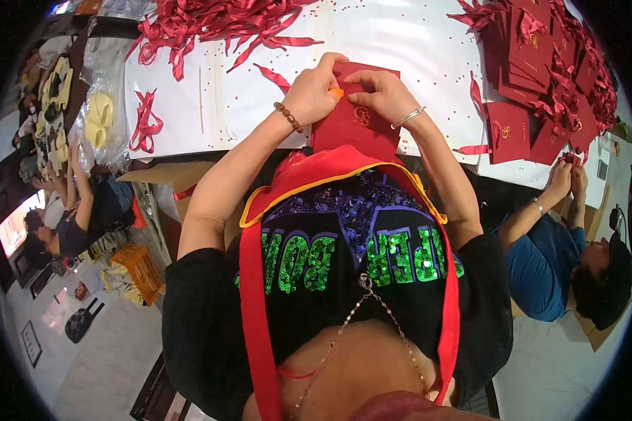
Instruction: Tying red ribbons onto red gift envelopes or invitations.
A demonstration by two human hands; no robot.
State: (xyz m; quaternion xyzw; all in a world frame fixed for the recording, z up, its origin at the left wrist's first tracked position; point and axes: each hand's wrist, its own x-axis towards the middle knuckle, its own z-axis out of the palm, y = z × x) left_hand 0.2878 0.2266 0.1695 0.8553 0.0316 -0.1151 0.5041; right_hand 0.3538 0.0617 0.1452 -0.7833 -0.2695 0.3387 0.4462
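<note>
Flat, dark-red rectangular card piece with a gold emblem (361,130) lies at the near edge of the white, dot-strewn worktop (414,42), square in front of the wearer, its lower end reaching toward the red apron with yellow trim (330,165). Left hand (314,88), brown bead bracelet at the wrist, sits over the piece's upper left; fingers look closed about a small bright-orange object (336,92), mostly hidden, kind not clear. Right hand (385,98), silver bangle, lies over the upper right, thumb and fingertips curled in toward the middle; whether they pinch the card or only rest on it, cannot tell. Loose dark-red satin ribbon (272,77) just beyond the left hand. Big tangle of the same ribbon (218,24) at far left; heap of similar red pieces with ribbons (534,63) at far right. Handling, by judgement: light, fairly stiff, likely to crease at corners or scuff on the face if squeezed hard; smooth surface may slide on the worktop. Best hold seems flat fingers along the side edges or upper rim, clear of the emblem. Ribbon would be limp and slippery, better pinched close to its end.
</note>
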